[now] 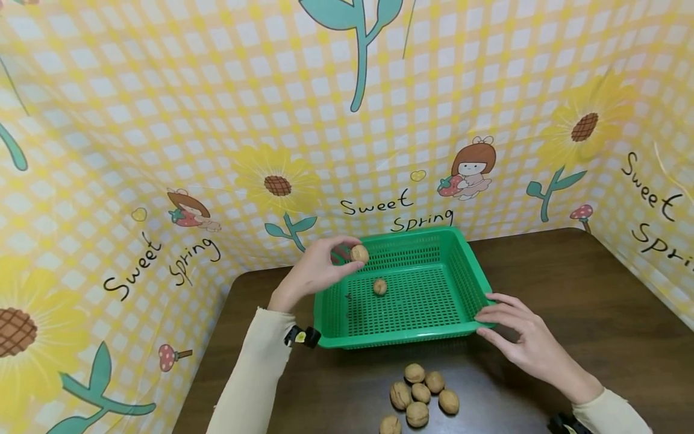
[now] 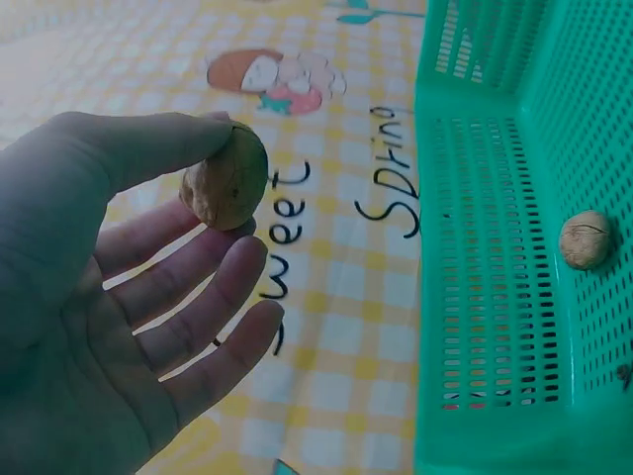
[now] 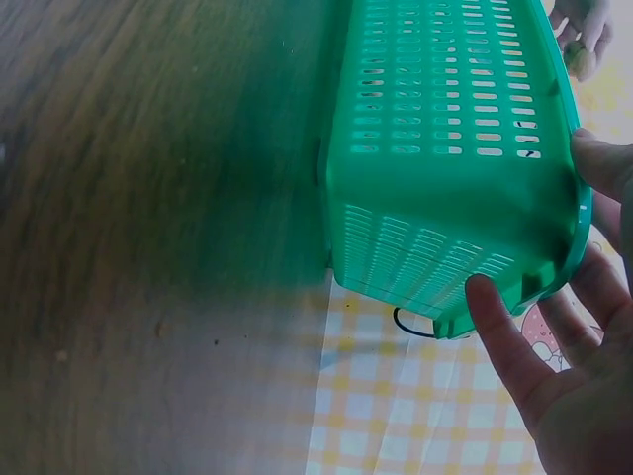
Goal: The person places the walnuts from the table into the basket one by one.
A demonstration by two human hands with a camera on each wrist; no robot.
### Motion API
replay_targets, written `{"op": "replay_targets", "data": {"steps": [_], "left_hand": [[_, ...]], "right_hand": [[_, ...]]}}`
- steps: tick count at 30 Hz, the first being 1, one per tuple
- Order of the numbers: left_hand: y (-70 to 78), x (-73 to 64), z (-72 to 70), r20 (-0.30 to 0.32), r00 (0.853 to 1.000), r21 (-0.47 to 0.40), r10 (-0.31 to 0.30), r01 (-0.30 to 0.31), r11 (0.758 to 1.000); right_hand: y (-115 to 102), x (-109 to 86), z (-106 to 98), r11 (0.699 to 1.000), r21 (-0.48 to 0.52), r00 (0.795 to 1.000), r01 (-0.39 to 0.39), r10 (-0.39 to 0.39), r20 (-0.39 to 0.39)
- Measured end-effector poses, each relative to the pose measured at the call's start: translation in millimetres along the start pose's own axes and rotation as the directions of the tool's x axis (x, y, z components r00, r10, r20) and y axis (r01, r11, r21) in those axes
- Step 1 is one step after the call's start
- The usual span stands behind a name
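Observation:
My left hand (image 1: 317,268) pinches a walnut (image 1: 359,254) between thumb and fingers, above the left end of a green plastic basket (image 1: 401,331). In the left wrist view, the walnut (image 2: 229,180) sits at the thumb tip, and the other fingers spread loosely. Inside the basket, another walnut (image 1: 380,287) lies on the perforated floor. At the basket's front right corner is my right hand (image 1: 523,337), its fairly straight fingers touching the rim and outer wall. The right wrist view shows one of its fingers (image 3: 509,341) extended along the basket's end.
Several walnuts (image 1: 417,414) lie grouped on the dark wooden table (image 1: 336,392) in front of the basket. A yellow checked cloth (image 1: 347,157) with printed flowers hangs behind the table and along both sides. Small dark bits (image 1: 349,296) show near the basket's left end.

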State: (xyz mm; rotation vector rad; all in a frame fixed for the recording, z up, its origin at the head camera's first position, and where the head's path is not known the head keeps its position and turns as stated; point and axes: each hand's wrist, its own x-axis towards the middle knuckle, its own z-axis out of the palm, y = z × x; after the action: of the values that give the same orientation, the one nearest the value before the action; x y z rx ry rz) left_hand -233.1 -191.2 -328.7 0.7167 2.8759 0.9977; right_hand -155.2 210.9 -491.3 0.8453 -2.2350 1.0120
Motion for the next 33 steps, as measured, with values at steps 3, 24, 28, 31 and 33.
{"op": "replay_targets", "data": {"steps": [3, 24, 28, 31, 33], "left_hand": [[-8.7, 11.8, 2.6, -0.017, 0.999, -0.016, -0.037, 0.036, 0.999], [-70.2, 54.4, 66.6, 0.076, 0.965, 0.020, -0.250, 0.249, 0.968], [-73.4, 56.6, 71.5, 0.089, 0.950, 0.061, -0.301, 0.296, 0.953], [-74.1, 58.5, 74.0, 0.131, 0.939, 0.085, -0.317, 0.308, 0.948], [-74.4, 59.8, 76.6, 0.175, 0.934, 0.097, -0.311, 0.298, 0.950]], "right_hand": [[0.1, 0.4, -0.5, 1.000, -0.001, 1.000, 0.016, -0.016, -0.014], [1.9, -2.0, 2.1, 1.000, 0.006, 1.000, 0.012, -0.012, -0.020], [1.2, -0.7, 2.4, 1.000, 0.005, 1.000, 0.015, -0.015, -0.017], [0.6, -0.6, 1.4, 1.000, 0.003, 1.000, 0.015, -0.015, -0.018], [0.5, -1.0, 0.0, 1.000, 0.002, 1.000, 0.013, -0.013, -0.020]]}}
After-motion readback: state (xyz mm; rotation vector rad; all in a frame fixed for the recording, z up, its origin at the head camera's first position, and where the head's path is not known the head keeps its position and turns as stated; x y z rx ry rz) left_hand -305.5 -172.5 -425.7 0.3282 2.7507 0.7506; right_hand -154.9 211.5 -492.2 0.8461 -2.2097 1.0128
